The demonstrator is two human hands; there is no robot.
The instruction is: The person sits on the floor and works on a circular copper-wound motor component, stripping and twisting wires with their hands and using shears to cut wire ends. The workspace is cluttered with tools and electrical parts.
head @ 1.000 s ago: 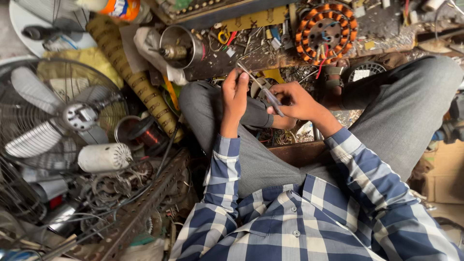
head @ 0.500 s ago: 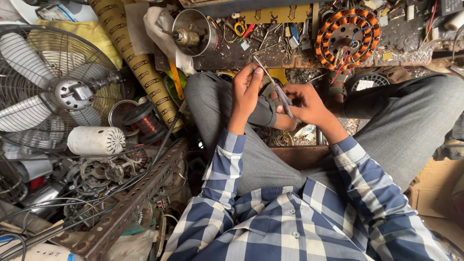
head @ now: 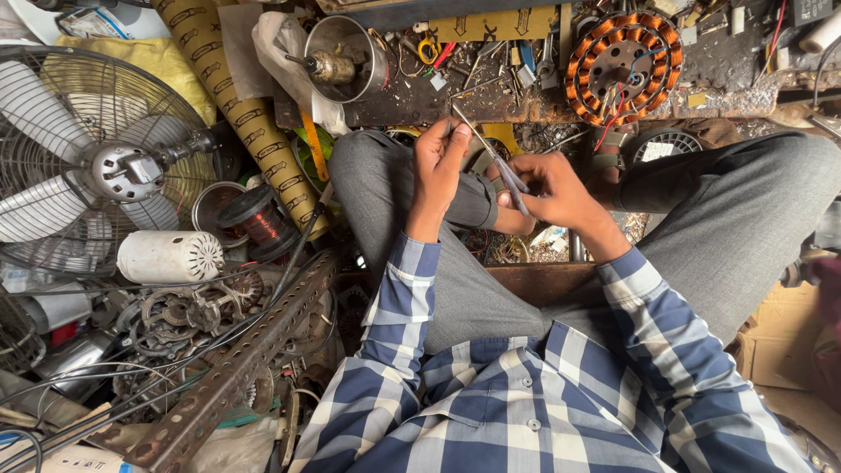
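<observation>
A cluttered repair corner is showing under even daylight. A worn, rusted workbench (head: 543,101) is running along the top edge, carrying a copper-wound stator (head: 624,67) and a metal motor housing (head: 346,52). A caged table fan (head: 96,162) is lying at the left beside a white cylindrical motor (head: 171,256) and a spool of copper wire (head: 257,219). A perforated steel angle bar (head: 232,372) is slanting across scrap parts

Even, soft daylight; bright overall, no harsh shadows. Mild glare on fan blades (head: 35,210) and steel cup (head: 346,57). Sharp centre, wide-angle stretch at edges, shirt (head: 526,403) slightly soft.
</observation>
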